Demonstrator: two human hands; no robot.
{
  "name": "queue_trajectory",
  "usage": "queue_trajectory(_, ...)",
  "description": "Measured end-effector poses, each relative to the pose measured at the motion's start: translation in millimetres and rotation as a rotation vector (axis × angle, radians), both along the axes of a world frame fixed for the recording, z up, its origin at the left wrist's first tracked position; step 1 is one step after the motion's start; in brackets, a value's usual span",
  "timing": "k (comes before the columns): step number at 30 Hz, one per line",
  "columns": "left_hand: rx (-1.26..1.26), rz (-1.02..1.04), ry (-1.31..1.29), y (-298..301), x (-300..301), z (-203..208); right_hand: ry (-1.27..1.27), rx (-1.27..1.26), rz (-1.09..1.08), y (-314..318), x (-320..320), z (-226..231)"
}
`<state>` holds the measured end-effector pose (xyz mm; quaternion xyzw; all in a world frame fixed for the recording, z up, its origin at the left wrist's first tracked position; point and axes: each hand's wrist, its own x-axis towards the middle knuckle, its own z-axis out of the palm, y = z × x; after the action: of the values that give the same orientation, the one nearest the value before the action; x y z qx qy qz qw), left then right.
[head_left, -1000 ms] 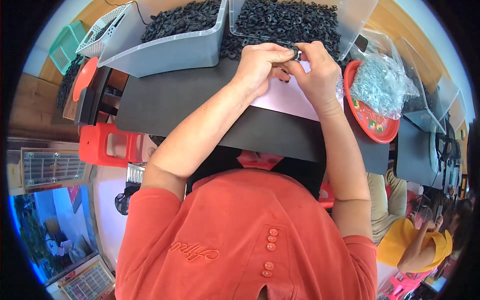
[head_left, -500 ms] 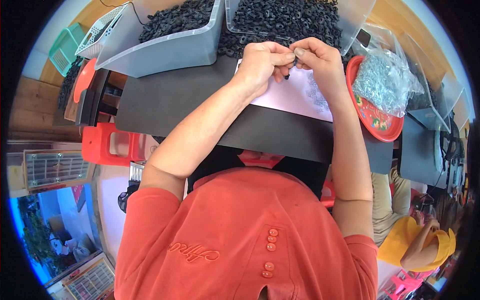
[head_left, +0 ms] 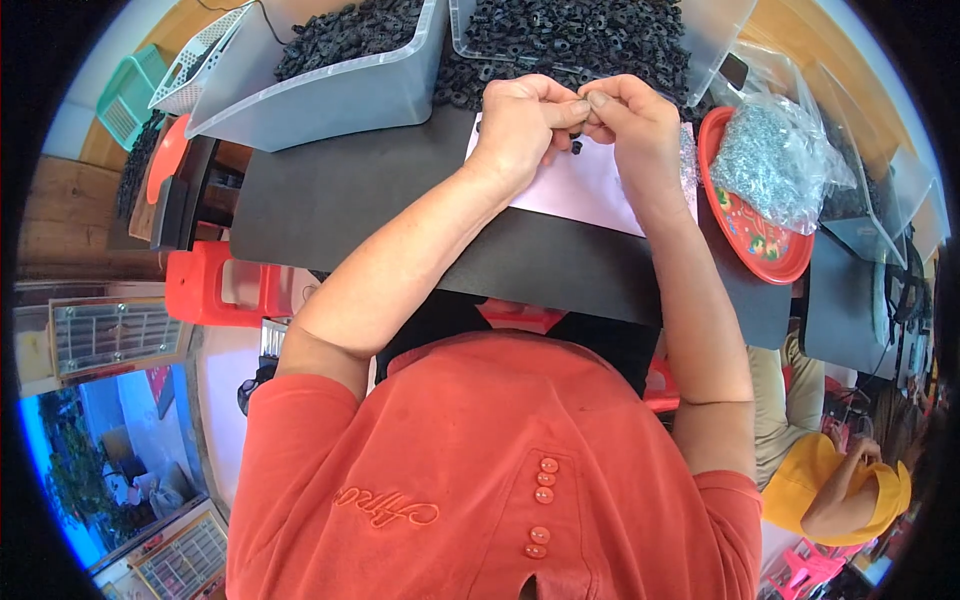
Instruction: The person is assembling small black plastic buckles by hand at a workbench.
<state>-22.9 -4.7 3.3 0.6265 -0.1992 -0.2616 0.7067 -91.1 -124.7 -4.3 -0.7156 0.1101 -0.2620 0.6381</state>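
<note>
Red stool [head_left: 192,285] sits by L end of dk surface [head_left: 330,190]; pale flr [head_left: 218,400] shows L of surface; blue-lit opening [head_left: 75,450] farther L.

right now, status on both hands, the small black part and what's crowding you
Left hand, right hand: pinched together, contents of pinch hidden. Small black part showing just below. Heap of black parts ahead, red tray off to right.

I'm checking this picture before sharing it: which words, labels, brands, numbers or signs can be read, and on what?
Red shirt: raised script on the wearer's left side; not copied here.
Red tray: coloured print; any lettering is too small to read.
Plastic bag, grey bin: no readable text.
</note>
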Motion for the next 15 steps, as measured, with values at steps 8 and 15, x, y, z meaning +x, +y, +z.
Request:
queue_trajectory(8,-0.072,0.068,-0.067,3.2,-0.6,-1.1,-0.017,0.092,0.033,-2.7,1.2,2.3)
queue_trajectory(15,-0.076,-0.054,0.097,3.6,8.7,-5.2,0.006,0.01,0.039,-10.4,3.7,-3.1)
